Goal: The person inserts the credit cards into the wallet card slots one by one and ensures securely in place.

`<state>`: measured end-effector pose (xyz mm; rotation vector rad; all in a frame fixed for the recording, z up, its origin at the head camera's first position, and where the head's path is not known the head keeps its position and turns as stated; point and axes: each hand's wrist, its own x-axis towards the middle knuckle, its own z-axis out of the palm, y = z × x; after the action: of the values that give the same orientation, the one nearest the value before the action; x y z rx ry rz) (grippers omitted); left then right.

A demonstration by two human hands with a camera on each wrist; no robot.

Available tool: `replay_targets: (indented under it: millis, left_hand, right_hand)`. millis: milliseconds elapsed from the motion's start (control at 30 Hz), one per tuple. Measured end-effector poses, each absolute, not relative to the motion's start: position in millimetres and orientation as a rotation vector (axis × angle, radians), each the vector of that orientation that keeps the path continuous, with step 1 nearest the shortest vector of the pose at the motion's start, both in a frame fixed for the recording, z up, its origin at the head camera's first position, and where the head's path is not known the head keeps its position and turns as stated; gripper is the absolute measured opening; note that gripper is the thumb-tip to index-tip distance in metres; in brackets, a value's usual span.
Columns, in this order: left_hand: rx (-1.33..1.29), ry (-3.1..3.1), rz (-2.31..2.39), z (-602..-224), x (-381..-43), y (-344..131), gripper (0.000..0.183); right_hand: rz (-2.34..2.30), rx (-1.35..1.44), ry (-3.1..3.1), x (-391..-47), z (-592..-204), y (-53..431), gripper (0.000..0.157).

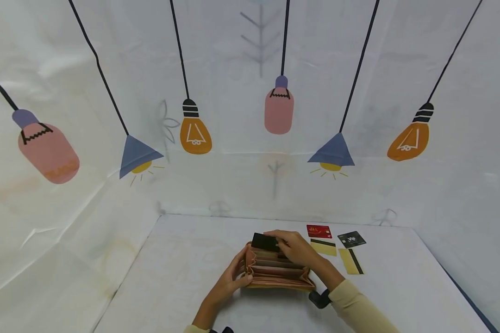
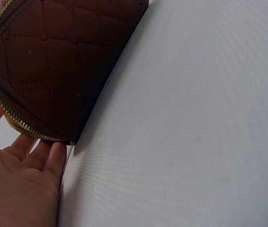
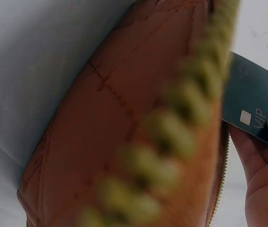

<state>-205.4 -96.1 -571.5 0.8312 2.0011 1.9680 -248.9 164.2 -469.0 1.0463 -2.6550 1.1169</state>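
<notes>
A brown quilted wallet [image 1: 280, 272] stands unzipped on the white table, its pleated compartments facing up. My left hand [image 1: 228, 281] grips the wallet's left end, thumb at the front corner and fingers along the side. In the left wrist view, those fingers [image 2: 56, 158] touch the zipper edge of the wallet [image 2: 53, 61]. Between the thumb and fingers of my right hand [image 1: 296, 249] is a dark VIP card [image 3: 247, 92], held at the wallet's back compartment. Part of this card [image 1: 263, 241] sticks up above the wallet; whether its lower edge sits in a slot cannot be told.
Right of the wallet lie a red card [image 1: 319, 231], a black VIP card [image 1: 352, 239], and two gold cards, one upper [image 1: 322, 248] and one lower [image 1: 349, 262]. White sheeting printed with lamps [image 1: 233, 185] rises behind the table [image 1: 179, 263].
</notes>
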Motion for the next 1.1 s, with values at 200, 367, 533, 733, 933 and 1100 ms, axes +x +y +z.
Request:
replay_targets:
  millis: [200,367,533,733,933,1100]
  left_hand:
    - [0.791,1.994,1.968,-571.2,-204.3,-95.3,0.077]
    - [0.723,1.988,1.986,-569.9,-202.3,-94.8,0.078]
    - [0.716,1.997,1.980,-569.2,-202.2,-94.9,0.078]
    - [0.745,2.005,1.969,-571.4,-203.7,-95.4,0.077]
    - [0.714,2.000,1.973,-569.5,-202.4,-95.3,0.077]
    - [0.701,1.999,1.976,-568.0,-201.6,-95.3,0.078]
  right_hand:
    - [1.120,1.025,-2.639,-248.3,-471.6,163.8,0.040]
    - [1.106,1.008,-2.625,-247.2,-471.7,163.1,0.041]
    - [1.093,1.009,-2.622,-246.2,-470.7,161.8,0.041]
    - [1.035,1.020,-2.594,-245.5,-469.7,162.1,0.042]
    - [1.016,1.033,-2.575,-246.3,-469.1,161.7,0.041]
    - [1.009,1.030,-2.572,-246.4,-469.8,161.0,0.041]
